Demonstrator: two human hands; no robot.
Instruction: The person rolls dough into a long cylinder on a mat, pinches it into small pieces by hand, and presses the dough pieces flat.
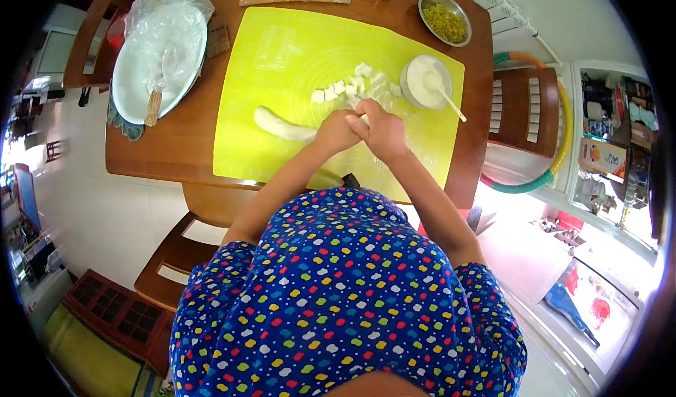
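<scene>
Dough rope (280,125), pale and thick, lies across the yellow-green mat (243,147) on the wooden bench (156,159), its right end running under the person's hands. From where I stand, the left hand (336,132) has its grip closed round that end. The right hand (382,131) presses up against it, fingers curled in, a bit of white showing between the two; whether that grip has closed on dough I can't tell. Just beyond sit small cut dough pieces (339,88), and to their right a bowl of flour (422,73) with a white spoon (452,104) in it.
</scene>
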